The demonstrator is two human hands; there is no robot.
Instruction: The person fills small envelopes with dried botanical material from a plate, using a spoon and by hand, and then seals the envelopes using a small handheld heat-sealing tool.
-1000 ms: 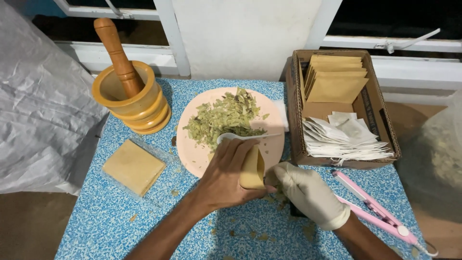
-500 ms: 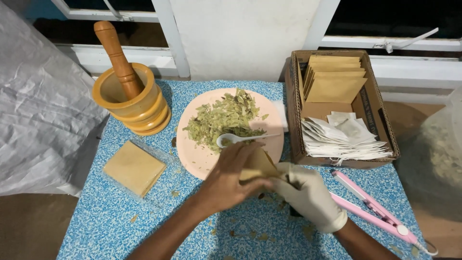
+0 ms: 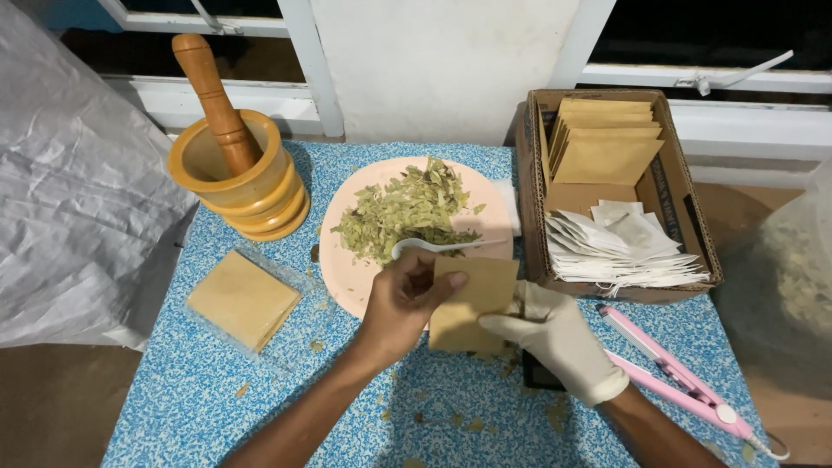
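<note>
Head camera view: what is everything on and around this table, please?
Flat tan paper pouch: one, tan, held by both hands at the table's middle.
Round pink plate: one, pink, behind the pouch.
Dried chopped leaves: one heap, green, on the plate.
White plastic spoon: one, white, on the plate.
Wooden mortar with pestle: one, yellow-brown, far left.
Clear-wrapped tan pouch stack: one, tan, left.
Cardboard box: one, brown, right, holding tan and white pouches.
Pink sealing tool: one, pink, near right.
Blue speckled table: one.
Left hand: bare, gripping the pouch.
Right hand: white-gloved, holding the pouch's edge.
</note>
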